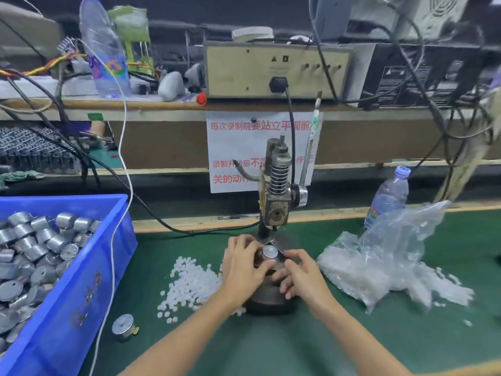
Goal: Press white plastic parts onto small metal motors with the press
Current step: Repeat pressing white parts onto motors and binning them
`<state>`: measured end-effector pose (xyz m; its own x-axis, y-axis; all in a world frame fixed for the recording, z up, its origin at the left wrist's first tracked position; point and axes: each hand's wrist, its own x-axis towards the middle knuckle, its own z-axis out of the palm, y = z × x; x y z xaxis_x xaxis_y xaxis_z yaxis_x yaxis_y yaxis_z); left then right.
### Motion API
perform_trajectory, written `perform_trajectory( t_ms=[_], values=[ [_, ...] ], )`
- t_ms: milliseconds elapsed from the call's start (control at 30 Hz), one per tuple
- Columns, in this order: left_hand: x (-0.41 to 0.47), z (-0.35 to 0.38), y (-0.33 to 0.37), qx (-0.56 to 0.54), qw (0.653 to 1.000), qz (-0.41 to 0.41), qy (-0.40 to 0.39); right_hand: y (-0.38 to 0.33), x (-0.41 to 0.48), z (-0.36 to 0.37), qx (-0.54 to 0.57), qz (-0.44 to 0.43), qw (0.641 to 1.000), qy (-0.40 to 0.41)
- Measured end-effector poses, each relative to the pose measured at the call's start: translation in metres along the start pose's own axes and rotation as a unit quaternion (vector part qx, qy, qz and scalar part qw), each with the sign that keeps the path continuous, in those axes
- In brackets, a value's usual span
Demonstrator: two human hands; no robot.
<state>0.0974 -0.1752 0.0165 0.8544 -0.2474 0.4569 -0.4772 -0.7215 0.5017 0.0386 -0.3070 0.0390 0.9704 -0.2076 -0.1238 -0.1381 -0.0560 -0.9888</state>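
On the press base (271, 299), holding the motor (270, 251) by curling the left grip (244, 264) round it from nine o'clock; resting the right grip (303, 272), curled narrow, at four o'clock, whether pinching anything impossible to tell. Stretching both forearms from six o'clock across the worktop (271, 348), past white parts (189, 278) heaped at eight o'clock.

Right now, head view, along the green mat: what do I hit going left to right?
blue bin of motors → pile of white parts → left hand → motor on the press → right hand → plastic bag of white parts
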Motion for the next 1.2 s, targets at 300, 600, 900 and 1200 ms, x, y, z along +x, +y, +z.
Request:
perform_trajectory(
  t_ms=[300,600,900,1200],
  values=[
    [0.016,0.011,0.003,-0.071,0.995,-0.063,0.009,0.006,0.015,-0.022,-0.060,-0.054,0.997,0.022],
    [0.019,0.007,0.002,-0.074,0.995,-0.070,-0.022,-0.125,0.061,-0.036,-0.065,-0.228,0.940,0.244],
    [0.016,0.005,0.005,-0.067,0.995,-0.076,-0.025,-0.227,0.084,-0.039,-0.099,-0.242,0.942,0.211],
    [0.015,0.009,0.002,-0.074,0.995,-0.073,-0.009,-0.135,-0.002,-0.029,0.038,-0.431,0.869,0.239]
  ],
)
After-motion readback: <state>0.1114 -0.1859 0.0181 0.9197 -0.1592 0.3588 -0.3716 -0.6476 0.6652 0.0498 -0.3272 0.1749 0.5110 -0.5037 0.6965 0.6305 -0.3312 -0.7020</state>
